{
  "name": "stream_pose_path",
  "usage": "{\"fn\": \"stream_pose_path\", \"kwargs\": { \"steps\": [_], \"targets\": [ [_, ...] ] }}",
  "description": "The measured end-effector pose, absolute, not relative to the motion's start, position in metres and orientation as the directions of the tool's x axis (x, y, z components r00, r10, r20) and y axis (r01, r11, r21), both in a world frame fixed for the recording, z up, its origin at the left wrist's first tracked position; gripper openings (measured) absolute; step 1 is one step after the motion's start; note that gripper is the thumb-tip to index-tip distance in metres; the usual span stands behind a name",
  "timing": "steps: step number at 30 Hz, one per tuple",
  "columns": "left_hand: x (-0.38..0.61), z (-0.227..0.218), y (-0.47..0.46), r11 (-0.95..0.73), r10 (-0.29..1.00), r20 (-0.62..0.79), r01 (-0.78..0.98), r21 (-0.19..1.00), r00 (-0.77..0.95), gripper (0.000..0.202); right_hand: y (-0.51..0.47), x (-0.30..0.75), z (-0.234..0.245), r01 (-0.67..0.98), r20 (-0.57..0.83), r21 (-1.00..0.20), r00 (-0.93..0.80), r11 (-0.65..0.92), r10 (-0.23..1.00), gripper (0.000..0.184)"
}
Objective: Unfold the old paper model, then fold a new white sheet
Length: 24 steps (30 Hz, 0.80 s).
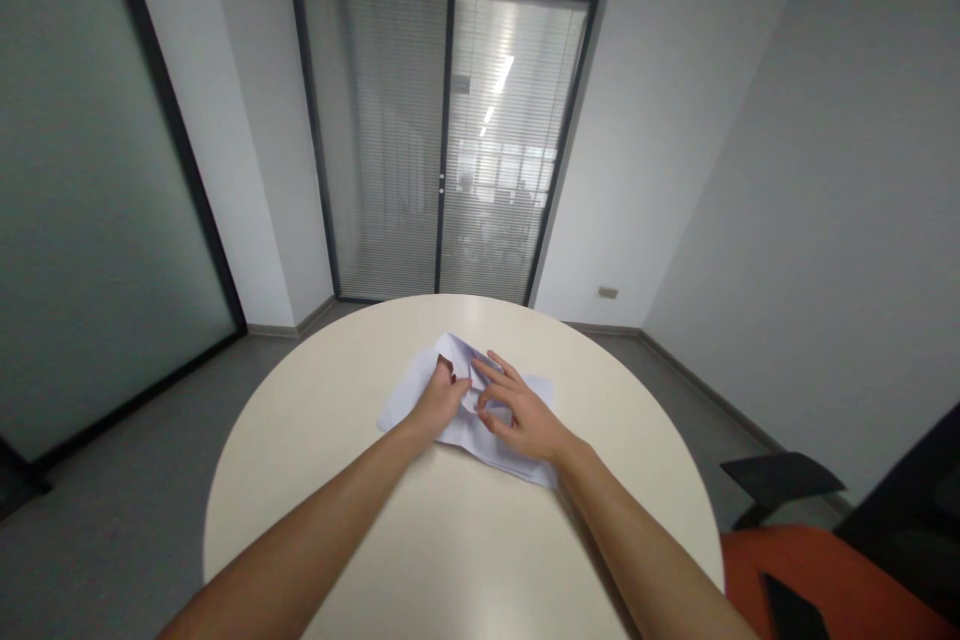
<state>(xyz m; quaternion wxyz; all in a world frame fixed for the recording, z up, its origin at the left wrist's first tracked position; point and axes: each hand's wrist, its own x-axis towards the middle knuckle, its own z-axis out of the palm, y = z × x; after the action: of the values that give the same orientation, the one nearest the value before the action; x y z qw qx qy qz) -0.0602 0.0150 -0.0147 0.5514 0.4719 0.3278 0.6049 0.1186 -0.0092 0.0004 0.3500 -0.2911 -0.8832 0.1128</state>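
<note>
Creased white paper [491, 450] lies on the round table, with a part of it raised and folded between my hands. My left hand [439, 402] is closed on this raised paper, its thumb pointing right across the fold. A small dark reddish-brown piece [445, 362] shows by the left fingers; what it is I cannot make out. My right hand [519, 412] is at the right side of the fold, thumb and index finger pinched together at the paper, the other fingers stretched out over it. The fingertips partly hide the folded part.
The cream round table [300, 480] has a curved edge on all sides. An orange chair [810, 580] with a black armrest [784, 473] stands close at the right. Beyond the table are glazed panels with blinds [390, 140] and a wall socket [608, 292].
</note>
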Motion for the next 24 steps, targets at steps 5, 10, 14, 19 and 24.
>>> {"fn": "stream_pose_path", "kwargs": {
  "steps": [5, 10, 14, 19, 24],
  "targets": [
    [-0.062, -0.027, 0.024, -0.068, 0.982, 0.145, -0.485, 0.872, 0.123, 0.029, -0.008, 0.123, 0.002, 0.349, 0.579, -0.612, -0.413, 0.71, 0.703, 0.031],
    [-0.062, -0.03, 0.026, -0.043, 0.978, 0.134, -0.478, 0.878, 0.159, 0.029, 0.002, 0.127, -0.001, 0.312, 0.563, -0.732, -0.225, 0.606, 0.795, 0.047],
    [-0.063, -0.02, 0.017, -0.086, 0.967, 0.164, -0.36, 0.929, 0.193, 0.024, 0.004, 0.123, 0.001, 0.428, 0.586, -0.701, -0.111, 0.571, 0.802, 0.039],
    [-0.06, -0.006, 0.001, -0.192, 0.912, 0.273, -0.272, 0.943, 0.305, 0.022, 0.002, 0.117, 0.007, 0.576, 0.677, -0.6, -0.003, 0.555, 0.736, 0.027],
    [-0.059, -0.005, -0.001, -0.203, 0.898, 0.281, -0.249, 0.947, 0.339, 0.021, 0.003, 0.119, 0.009, 0.566, 0.679, -0.617, 0.031, 0.547, 0.734, 0.019]
  ]
}}
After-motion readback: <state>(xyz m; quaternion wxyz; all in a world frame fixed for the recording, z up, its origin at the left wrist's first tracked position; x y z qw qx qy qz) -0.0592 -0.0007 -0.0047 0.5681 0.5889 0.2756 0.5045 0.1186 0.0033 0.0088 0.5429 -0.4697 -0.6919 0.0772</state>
